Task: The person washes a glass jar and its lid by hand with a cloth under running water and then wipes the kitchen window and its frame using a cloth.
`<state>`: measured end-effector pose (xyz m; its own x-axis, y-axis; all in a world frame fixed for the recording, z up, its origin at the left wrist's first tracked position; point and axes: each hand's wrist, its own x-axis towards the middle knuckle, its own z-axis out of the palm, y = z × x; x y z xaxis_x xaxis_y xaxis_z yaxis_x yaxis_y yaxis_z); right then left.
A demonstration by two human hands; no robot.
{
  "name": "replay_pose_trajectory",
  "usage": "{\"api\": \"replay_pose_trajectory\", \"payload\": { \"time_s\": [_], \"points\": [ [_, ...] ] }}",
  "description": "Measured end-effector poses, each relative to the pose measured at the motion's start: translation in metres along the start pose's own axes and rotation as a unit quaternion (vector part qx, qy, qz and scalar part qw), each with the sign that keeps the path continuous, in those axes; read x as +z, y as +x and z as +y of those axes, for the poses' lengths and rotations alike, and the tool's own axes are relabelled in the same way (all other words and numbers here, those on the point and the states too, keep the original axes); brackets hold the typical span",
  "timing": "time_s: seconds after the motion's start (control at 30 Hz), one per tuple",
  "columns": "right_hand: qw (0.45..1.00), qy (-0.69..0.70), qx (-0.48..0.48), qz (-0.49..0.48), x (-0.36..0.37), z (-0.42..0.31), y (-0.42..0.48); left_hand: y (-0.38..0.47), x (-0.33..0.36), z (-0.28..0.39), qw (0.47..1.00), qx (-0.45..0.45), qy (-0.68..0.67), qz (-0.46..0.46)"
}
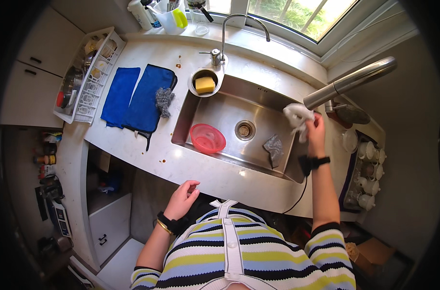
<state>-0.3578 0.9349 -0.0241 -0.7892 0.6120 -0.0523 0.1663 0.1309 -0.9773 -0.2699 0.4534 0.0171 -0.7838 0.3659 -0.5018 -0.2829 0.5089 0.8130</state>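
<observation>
My right hand [315,135] grips a crumpled white cloth [296,113] over the right side of a stainless steel sink [221,103]. The cloth hangs beneath the spout of a thick metal faucet [352,81]. With nothing in it, my left hand [183,200] hovers by the counter's front edge, fingers loosely bent and thumb apart. Inside the sink, a red plastic bowl [208,139] leans at the left wall. A grey cloth [274,149] lies on the sink floor, right of the round drain [245,130].
A yellow sponge [204,85] sits in a round basin beside a slim gooseneck tap [215,57]. Steel wool [164,101] rests on blue cloths [147,96]. A white dish rack [91,88] stands left; a tray of white teapots [368,170] stands right. A cable [304,194] trails from my right wrist.
</observation>
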Motion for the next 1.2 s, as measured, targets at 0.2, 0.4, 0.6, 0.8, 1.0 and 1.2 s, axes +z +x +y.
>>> {"api": "replay_pose_trajectory", "payload": {
  "time_s": [0.2,0.4,0.6,0.8,1.0,1.2],
  "points": [
    [0.960,-0.226,-0.135,0.093,0.041,0.034,0.097,-0.012,-0.015,-0.027,0.996,-0.055,-0.030,0.062],
    [0.850,-0.524,0.016,0.055,0.123,0.077,0.119,-0.013,-0.050,-0.044,0.988,-0.091,-0.075,0.101],
    [0.855,-0.513,-0.072,0.001,0.240,0.041,0.102,0.008,-0.074,-0.046,0.989,-0.115,-0.055,0.076],
    [0.820,-0.450,-0.327,-0.136,0.198,0.044,0.085,0.038,-0.074,-0.032,0.994,-0.102,-0.026,0.025],
    [0.850,-0.439,-0.272,-0.099,0.133,0.055,0.076,0.057,-0.072,-0.031,0.993,-0.093,-0.068,0.026],
    [0.938,-0.232,-0.248,0.068,0.096,0.007,0.117,0.049,-0.071,-0.051,0.989,-0.122,-0.075,0.026]
  ]
}}
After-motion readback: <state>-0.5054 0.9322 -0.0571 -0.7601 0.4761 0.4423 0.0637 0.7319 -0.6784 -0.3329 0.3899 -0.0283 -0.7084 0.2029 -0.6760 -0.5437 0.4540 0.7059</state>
